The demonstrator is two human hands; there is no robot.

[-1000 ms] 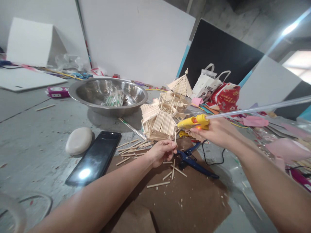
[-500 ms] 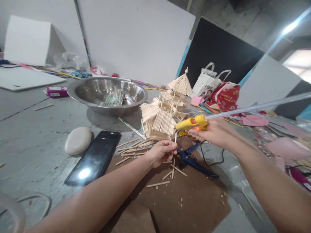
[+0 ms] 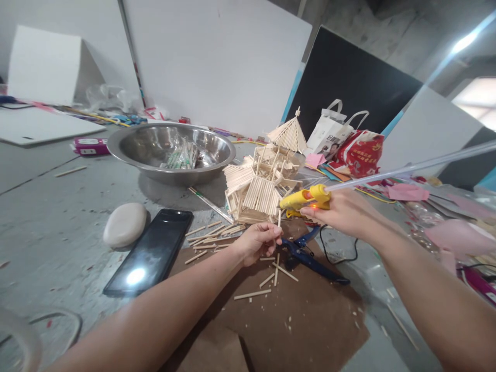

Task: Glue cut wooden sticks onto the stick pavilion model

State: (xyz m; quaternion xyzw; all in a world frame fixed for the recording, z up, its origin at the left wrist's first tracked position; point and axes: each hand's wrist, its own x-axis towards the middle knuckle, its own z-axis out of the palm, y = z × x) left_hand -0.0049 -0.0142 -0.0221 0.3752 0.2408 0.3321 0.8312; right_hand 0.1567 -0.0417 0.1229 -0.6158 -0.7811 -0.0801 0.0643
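My left hand point(image 3: 258, 242) pinches a short wooden stick point(image 3: 279, 219) upright, just in front of a small house model built of wooden sticks point(image 3: 263, 180). My right hand point(image 3: 341, 212) grips a yellow glue gun point(image 3: 304, 198) with a long clear glue rod point(image 3: 414, 165) sticking out behind. The gun's nozzle points left at the top of the held stick, close to the model's wall. Loose sticks point(image 3: 211, 236) lie scattered under and left of my left hand.
Blue cutters point(image 3: 306, 256) lie on brown cardboard point(image 3: 310, 320). A black phone point(image 3: 149, 253) and a white oval stone point(image 3: 124, 223) lie left. A steel bowl point(image 3: 170, 150) stands behind. Bags point(image 3: 349, 144), pink paper and white boards crowd the back and right.
The glue gun's nozzle has crept slightly left and down toward the tip of the held stick. My left hand has stayed almost still.
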